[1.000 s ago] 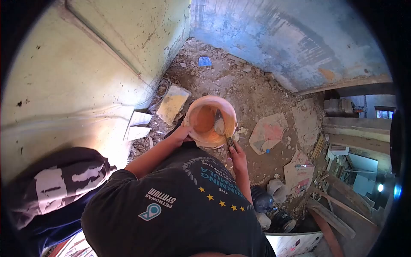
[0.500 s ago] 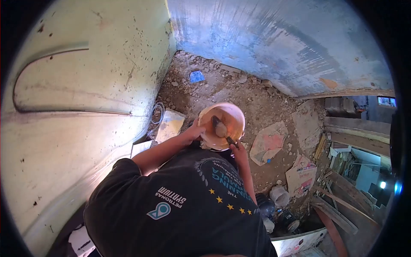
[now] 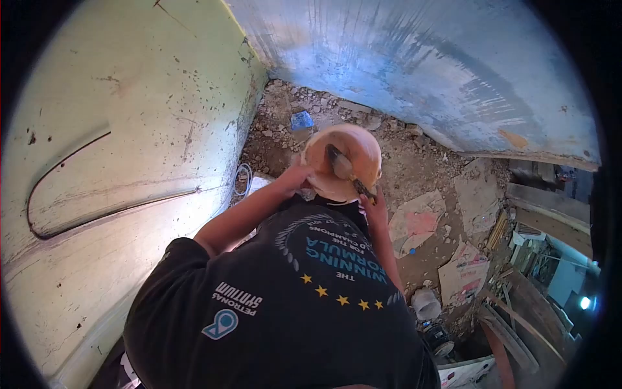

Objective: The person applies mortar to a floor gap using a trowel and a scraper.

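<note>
An orange-pink bucket (image 3: 368, 146) is held up in front of my chest, its open mouth facing me. My left hand (image 3: 298, 177) is closed on the bucket's rim at the left. Inside the bucket lies a trowel (image 3: 341, 167), its blade coated with pale material. The trowel's dark handle (image 3: 363, 188) reaches toward the near right rim. My right hand (image 3: 374, 203) is closed around the end of that handle, close to the rim. Pale material covers the near inner wall of the bucket.
A pale green wall (image 3: 142, 123) with a bent dark rod (image 3: 71, 155) rises on the left. A blue, streaked wall (image 3: 402, 71) stands ahead. Rubble and broken slabs (image 3: 418, 217) cover the floor. Planks (image 3: 518, 318) and a white pot-like container (image 3: 426, 303) lie at lower right.
The bucket, with the trowel and both hands, has moved up and slightly right in view and tilted. The surroundings have shifted a little as my head moved.
</note>
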Demonstrator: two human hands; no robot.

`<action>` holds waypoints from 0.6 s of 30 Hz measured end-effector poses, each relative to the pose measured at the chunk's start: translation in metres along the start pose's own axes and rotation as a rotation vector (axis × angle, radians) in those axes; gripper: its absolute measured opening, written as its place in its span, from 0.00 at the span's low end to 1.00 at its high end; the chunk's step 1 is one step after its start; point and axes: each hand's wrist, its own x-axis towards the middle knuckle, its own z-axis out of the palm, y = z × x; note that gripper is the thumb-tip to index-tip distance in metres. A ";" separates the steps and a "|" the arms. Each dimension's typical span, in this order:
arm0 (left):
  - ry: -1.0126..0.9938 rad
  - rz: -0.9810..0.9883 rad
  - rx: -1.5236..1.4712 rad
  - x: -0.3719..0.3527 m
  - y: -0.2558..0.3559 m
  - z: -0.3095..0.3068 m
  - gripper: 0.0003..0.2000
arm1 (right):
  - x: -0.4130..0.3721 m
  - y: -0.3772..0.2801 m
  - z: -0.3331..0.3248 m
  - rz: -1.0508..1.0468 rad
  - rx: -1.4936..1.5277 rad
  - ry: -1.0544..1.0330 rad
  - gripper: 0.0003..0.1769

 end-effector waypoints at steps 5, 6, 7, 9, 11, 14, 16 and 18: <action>0.056 0.114 -0.020 0.023 0.039 0.020 0.34 | 0.072 -0.029 -0.007 -0.005 0.458 -0.201 0.21; 0.118 0.108 -0.019 0.018 0.051 0.031 0.33 | 0.076 -0.038 -0.007 0.001 0.463 -0.203 0.21; 0.178 0.110 -0.013 0.018 0.061 0.037 0.33 | 0.080 -0.052 -0.006 -0.010 0.492 -0.163 0.19; 0.145 0.127 -0.010 0.020 0.070 0.040 0.32 | 0.090 -0.071 -0.003 -0.031 0.531 -0.122 0.16; 0.099 0.140 -0.001 0.024 0.079 0.040 0.31 | 0.099 -0.078 -0.001 -0.054 0.575 -0.087 0.17; 0.065 0.141 0.062 0.037 0.081 0.023 0.28 | 0.105 -0.071 0.003 -0.111 0.504 0.008 0.16; -0.005 0.020 0.199 0.053 0.079 -0.001 0.30 | 0.114 -0.061 0.002 -0.083 0.445 0.022 0.15; 0.031 -0.030 0.260 0.063 0.076 -0.016 0.28 | 0.120 -0.051 0.006 -0.051 0.392 0.037 0.14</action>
